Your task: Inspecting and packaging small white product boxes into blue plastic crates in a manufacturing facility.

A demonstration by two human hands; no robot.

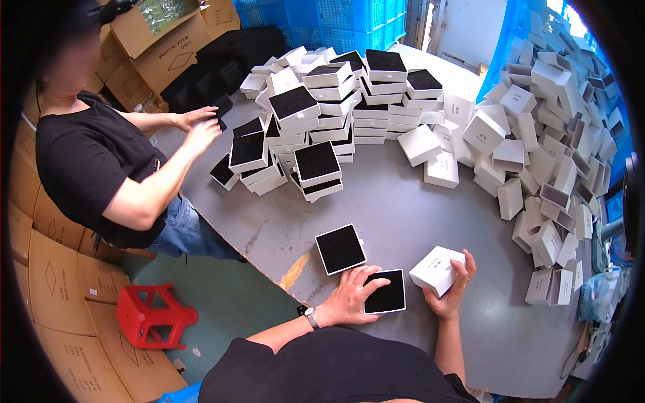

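The near tray (393, 295), white at its rim and lined with black inside, lies flat on the grey table (376, 208) in front of the person's body. On its left part is the left hand (346, 295), with a watch (310, 318) on the wrist. The fingers of this hand are apart from one another, and one reaches over the black lining; whether they pinch the tray, I cannot tell.

To the right of the near tray, and apart from it, the right hand (449, 303) has its fingers and thumb clamped on a white box (437, 271), which is tilted and shows small grey print on its top. I cannot tell if this box touches the table.

Just beyond the near tray, a little to the left, lies the far tray (341, 249), also with black inside. Further beyond the near tray stand many stacked trays (318, 163), and far to its right there is a big loose pile of white boxes (524, 158).

Well to the left of the near tray and beyond it, a co-worker (101, 154) in a black shirt has both hands near black pieces (218, 111). Lower than the table, at the left of the near tray, a red stool (144, 316) stands on the green floor (225, 295)
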